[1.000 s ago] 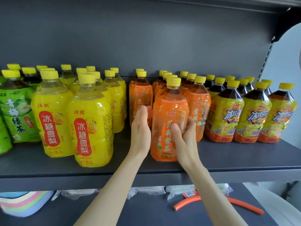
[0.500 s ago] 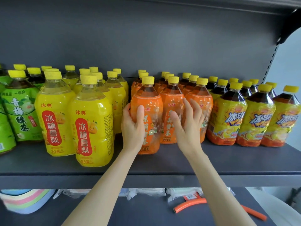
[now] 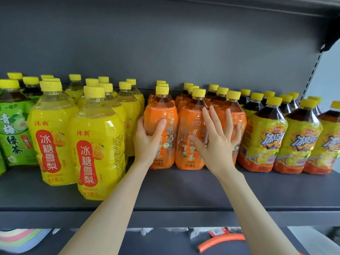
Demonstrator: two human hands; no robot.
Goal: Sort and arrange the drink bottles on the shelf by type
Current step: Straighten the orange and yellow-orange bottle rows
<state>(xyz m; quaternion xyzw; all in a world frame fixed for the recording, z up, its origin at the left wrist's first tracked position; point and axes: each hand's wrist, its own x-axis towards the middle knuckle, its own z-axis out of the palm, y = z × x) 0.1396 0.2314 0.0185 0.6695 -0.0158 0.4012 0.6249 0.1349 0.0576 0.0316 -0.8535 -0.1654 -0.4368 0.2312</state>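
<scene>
Orange-labelled bottles [image 3: 184, 115] stand three across the shelf [image 3: 184, 188] front: left hand [image 3: 147, 146] grips the leftmost bottle [image 3: 161, 115], right hand [image 3: 219, 146] lies flat, fingers spread, on the other two.

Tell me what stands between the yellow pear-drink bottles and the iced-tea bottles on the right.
Head view: the orange-labelled bottles fill that gap. The left hand grips the front-left one; the right hand presses flat on two others.

I read 沐典 冰糖雪梨 on the yellow-labelled plastic bottle [image 3: 95, 153], 青梅绿茶 on the green-labelled bottle [image 3: 12, 137], 沐典 on the orange-labelled bottle [image 3: 187, 116], and 冰红茶 on the yellow-and-orange-wrapped bottle [image 3: 265, 142].
</scene>
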